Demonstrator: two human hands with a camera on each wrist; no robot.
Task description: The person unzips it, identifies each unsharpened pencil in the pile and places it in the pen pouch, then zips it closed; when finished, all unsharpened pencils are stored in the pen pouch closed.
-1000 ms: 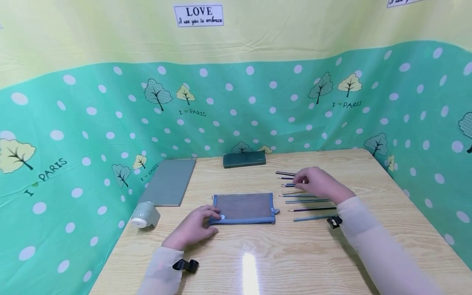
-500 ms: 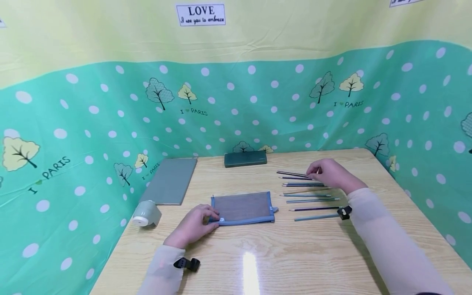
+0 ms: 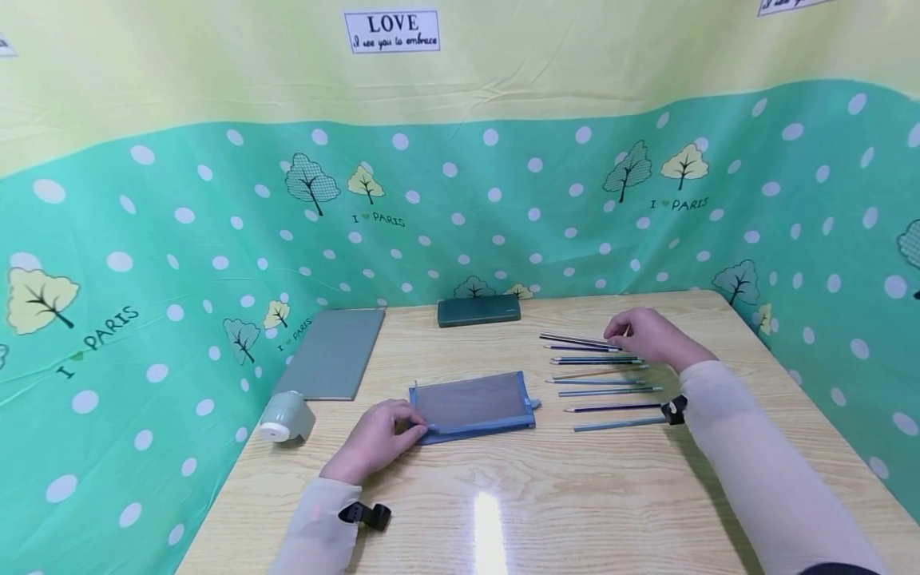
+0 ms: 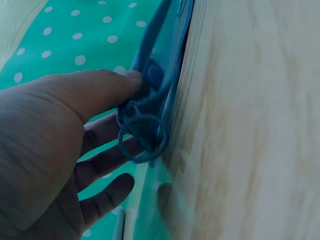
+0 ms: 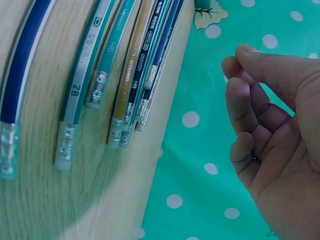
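In the left wrist view, my left hand pinches the corner of a blue-edged zip pouch. Its thumb lies on the edging and a ring-shaped zipper pull hangs beside the fingers. From the head view, the grey mesh pouch lies on the table with its front edge slightly raised. My right hand hovers at the right ends of several pencils laid in rows. Its thumb and index fingertips meet, the other fingers are loosely curled, and the right wrist view shows nothing between them.
A dark green case stands at the back of the wooden table. On the left lie a grey board and a pale green cup-like object on its side. A polka-dot cloth surrounds the table's back and sides.
My right hand has moved right and slightly back along the pencils, uncovering more of them. My left hand stays at the pouch corner, where the front edge has lifted and the pouch tilted slightly.
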